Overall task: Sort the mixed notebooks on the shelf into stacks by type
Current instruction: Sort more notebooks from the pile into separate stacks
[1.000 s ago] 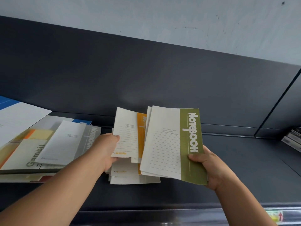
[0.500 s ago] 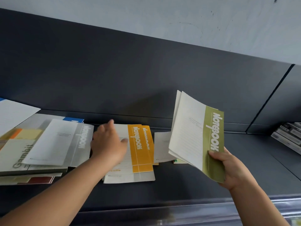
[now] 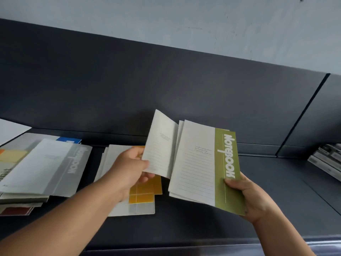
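Since half a second ago our left hand (image 3: 129, 169) has lifted off the yellow-banded stack (image 3: 142, 193) at the centre of the frame and come across to the bundle on the right, where its fingers now pinch the lower left corner of a pale notebook (image 3: 159, 145) and draw it out, tilted, towards the centre. Our right hand (image 3: 251, 196) has lowered and flattened that bundle and grips it by the lower right corner, thumb pressed on the green-banded notebook (image 3: 227, 163) on top; at least one more cover edge shows behind it, though how many we cannot tell. The colour of the drawn notebook's band is hidden from view. The yellow-banded stack lies flat on the dark shelf (image 3: 276, 182), and a grey-banded notebook (image 3: 55, 167) tops the larger pile at the left of the frame. We judge that the bundle is being divided by type, one copy at a time, and that sorting remains well short of finished. Other books (image 3: 328, 159) lie at the right edge.
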